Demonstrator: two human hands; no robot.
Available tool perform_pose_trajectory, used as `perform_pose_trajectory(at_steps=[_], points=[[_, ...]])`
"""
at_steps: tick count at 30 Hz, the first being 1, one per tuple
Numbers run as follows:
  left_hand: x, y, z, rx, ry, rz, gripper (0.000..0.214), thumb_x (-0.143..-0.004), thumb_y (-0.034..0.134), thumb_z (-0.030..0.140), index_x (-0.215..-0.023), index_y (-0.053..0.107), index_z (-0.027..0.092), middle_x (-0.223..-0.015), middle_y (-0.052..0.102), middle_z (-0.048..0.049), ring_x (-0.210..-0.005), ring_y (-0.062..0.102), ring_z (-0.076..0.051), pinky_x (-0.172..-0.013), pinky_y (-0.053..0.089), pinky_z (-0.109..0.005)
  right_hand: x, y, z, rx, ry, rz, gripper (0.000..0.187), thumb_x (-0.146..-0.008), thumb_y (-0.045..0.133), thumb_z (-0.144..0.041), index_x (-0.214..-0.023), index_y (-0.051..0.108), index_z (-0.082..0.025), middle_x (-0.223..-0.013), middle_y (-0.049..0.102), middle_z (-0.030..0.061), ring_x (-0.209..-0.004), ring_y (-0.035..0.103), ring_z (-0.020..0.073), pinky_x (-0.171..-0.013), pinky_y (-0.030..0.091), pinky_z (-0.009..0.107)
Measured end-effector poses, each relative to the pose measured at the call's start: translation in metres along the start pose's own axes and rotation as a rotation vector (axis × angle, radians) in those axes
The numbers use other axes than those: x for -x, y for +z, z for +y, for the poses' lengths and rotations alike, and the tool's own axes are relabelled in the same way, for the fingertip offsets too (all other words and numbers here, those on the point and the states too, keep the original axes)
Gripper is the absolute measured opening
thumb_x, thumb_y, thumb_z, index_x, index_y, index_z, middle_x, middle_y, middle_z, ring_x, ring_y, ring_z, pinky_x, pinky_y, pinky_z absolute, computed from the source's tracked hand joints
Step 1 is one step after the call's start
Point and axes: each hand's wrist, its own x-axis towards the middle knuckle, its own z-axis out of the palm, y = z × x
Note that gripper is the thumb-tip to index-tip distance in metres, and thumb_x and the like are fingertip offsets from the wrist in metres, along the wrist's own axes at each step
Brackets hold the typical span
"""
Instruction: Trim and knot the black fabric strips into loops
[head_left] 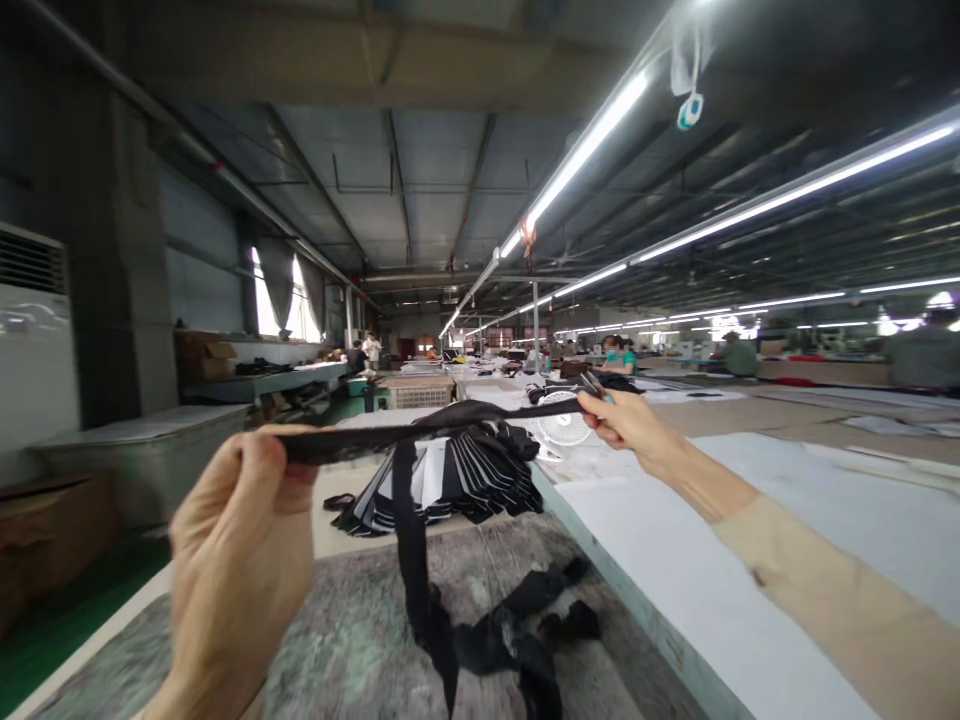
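My left hand [244, 555] is closed, thumb over fingers, on one end of a black fabric strip [360, 440]. The strip is stretched across in front of me to my right hand [626, 425], whose fingers are pinched on its other end. Thin metal blades [592, 383], like those of small snips, stick up from the right hand; the rest of that tool is hidden in the fingers. A length of black strip [410, 530] hangs from the middle down to a loose tangle [495, 645] on the worn board. Behind it lies a fanned stack of black and grey fabric pieces [457, 475].
A white fan [564, 425] stands beyond the stack. On the right runs a long table with white sheets [750, 520]. Cardboard boxes [56, 530] and a white cabinet [34, 350] are at left. Several people, one in green [621, 358], are farther back.
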Motion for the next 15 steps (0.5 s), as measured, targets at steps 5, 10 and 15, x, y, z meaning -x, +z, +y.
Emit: perform_pose_trajectory(at_steps=[5, 10, 15], points=[[-0.026, 0.027, -0.032, 0.375, -0.419, 0.111, 0.033, -0.094, 0.034, 0.02, -0.08, 0.063, 0.013, -0.082, 0.068, -0.0077, -0.087, 0.065, -0.018, -0.081, 0.054, -0.033, 0.007, 0.018, -0.025, -0.478, -0.091, -0.071, 0.025, -0.087, 0.053, -0.032, -0.07, 0.042, -0.018, -0.064, 0.049, -0.0012, -0.039, 0.026, 0.0031, -0.03, 0.014, 0.014], [-0.026, 0.032, -0.047, 0.689, -0.556, 0.124, 0.038, -0.096, 0.02, 0.015, -0.064, 0.042, 0.016, -0.058, 0.046, 0.0014, -0.051, 0.049, -0.006, -0.057, 0.051, -0.019, 0.017, 0.033, -0.026, -0.557, -0.137, -0.197, 0.036, -0.09, 0.051, -0.038, -0.066, 0.032, -0.018, -0.057, 0.029, -0.0086, -0.035, 0.008, 0.0008, -0.031, 0.014, 0.013], [-0.025, 0.017, -0.06, 0.5, -0.727, -0.03, 0.037, -0.097, 0.027, 0.02, -0.06, 0.028, 0.019, -0.053, 0.028, 0.0054, -0.041, 0.027, -0.004, -0.036, 0.028, -0.016, 0.018, 0.023, 0.008, -0.314, 0.146, -0.254, 0.036, -0.089, 0.053, -0.034, -0.064, 0.034, -0.017, -0.053, 0.033, -0.0095, -0.032, 0.016, -0.0017, -0.031, 0.01, 0.013]])
